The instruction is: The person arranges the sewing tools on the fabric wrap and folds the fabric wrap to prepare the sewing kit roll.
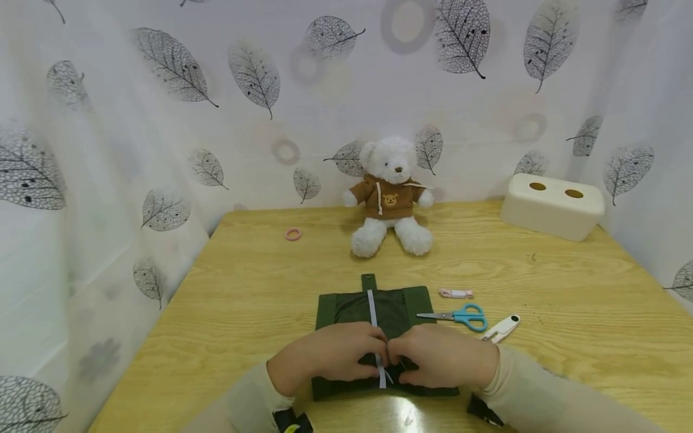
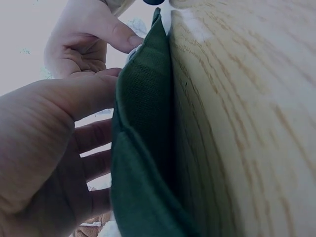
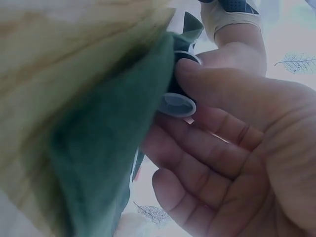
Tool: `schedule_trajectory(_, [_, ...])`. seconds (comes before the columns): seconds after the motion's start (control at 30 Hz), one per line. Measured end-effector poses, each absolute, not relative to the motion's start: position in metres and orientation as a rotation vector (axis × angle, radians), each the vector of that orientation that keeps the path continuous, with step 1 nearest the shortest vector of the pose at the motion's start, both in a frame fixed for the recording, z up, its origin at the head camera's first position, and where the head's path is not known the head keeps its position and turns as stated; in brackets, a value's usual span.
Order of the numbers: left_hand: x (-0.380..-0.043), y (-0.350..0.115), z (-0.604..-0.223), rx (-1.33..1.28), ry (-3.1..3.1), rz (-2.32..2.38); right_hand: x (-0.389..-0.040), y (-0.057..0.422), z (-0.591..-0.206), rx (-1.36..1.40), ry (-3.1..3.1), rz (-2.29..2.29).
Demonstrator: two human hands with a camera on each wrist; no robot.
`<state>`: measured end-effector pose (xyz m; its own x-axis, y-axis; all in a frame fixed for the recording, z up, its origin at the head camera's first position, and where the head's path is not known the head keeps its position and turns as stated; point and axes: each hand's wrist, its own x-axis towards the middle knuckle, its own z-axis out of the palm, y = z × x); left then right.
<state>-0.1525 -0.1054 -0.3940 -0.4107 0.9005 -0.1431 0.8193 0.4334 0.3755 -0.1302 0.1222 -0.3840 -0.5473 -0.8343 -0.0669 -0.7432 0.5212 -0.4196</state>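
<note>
dark green folded fabric pouch (image 1: 373, 319) with a white centre strip lies flat on the light wooden table (image 1: 568, 300), near edge. left hand (image 1: 325, 358) and right hand (image 1: 441, 355) meet over its lower half, fingers curled, pinching the fabric beside the strip; right thumb touches a round clear snap (image 3: 177, 104).

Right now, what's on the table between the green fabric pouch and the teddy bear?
Nothing: in the head view only bare wood table lies between the green fabric pouch and the teddy bear. Its top tab points at the bear.
</note>
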Motion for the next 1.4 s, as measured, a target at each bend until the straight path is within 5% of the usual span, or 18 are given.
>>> schedule_trajectory(1.4, [-0.1511, -0.1017, -0.392, 1.509, 2.357, 0.376, -0.1291, 0.1211, -0.3892, -1.129, 2.424, -0.664])
